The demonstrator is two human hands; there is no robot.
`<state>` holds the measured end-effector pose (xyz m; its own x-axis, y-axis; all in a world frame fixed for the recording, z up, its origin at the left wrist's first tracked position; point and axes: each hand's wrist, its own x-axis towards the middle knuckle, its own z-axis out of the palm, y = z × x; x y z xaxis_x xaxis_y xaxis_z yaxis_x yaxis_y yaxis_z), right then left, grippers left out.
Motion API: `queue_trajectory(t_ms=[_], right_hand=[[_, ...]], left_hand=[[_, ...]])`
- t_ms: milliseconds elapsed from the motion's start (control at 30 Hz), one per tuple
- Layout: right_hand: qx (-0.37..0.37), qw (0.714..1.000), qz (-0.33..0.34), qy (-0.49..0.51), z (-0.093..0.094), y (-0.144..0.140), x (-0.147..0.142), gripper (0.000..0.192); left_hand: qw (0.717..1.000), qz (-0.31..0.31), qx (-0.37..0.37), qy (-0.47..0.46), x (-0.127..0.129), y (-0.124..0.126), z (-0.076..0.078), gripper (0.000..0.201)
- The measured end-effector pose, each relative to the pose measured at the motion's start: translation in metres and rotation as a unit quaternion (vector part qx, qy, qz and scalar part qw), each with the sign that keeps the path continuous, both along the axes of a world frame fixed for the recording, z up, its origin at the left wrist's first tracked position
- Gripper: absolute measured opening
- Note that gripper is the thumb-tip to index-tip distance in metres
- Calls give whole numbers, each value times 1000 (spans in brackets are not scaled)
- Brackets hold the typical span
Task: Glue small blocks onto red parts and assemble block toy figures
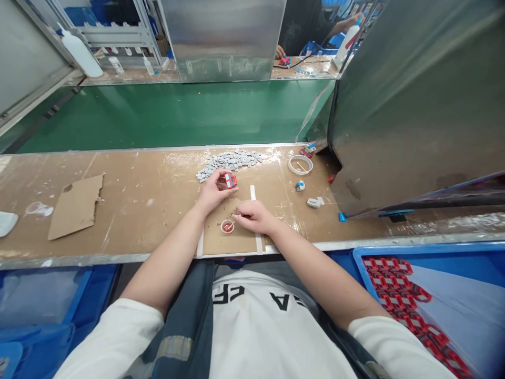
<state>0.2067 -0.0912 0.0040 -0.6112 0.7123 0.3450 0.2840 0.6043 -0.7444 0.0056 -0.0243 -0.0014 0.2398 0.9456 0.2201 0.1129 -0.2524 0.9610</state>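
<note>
My left hand (213,193) is closed around a small red plastic toy part (231,180) with a light blue patch and a grey area, held above the cardboard work mat (213,243). Pinched in the fingers of my right hand (254,216) is a thin pale stick (233,220). Its lower end dips into a small round cup (228,226) of red paste or paint. Just beyond my left hand lies a pile of small grey flat pieces (232,160).
A tape roll (300,165), small toy pieces (300,186) and a white block (314,202) lie to the right. Red parts fill one side of a blue bin (442,258). Torn cardboard (77,207) lies left. Beyond the green conveyor belt (189,113), another person's hand (280,52) is visible.
</note>
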Motion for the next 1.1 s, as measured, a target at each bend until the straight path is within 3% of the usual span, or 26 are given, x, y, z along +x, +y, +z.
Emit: queue_trajectory(t_ms=[533,833,967,1100], right_hand=[[-48,997,32,57,2,1,2,57],[-65,994,48,75,-3,3,3,53],[-63,993,9,101,1,2,5,51],[-60,972,-124,189,5,4,10,53]], left_hand=[[1000,-3,-3,24,1,-2,5,54],[999,-8,-1,40,2,-5,11,53],[999,-9,7,53,1,-6,12,50],[996,-13,17,84,0,-6,12,48]])
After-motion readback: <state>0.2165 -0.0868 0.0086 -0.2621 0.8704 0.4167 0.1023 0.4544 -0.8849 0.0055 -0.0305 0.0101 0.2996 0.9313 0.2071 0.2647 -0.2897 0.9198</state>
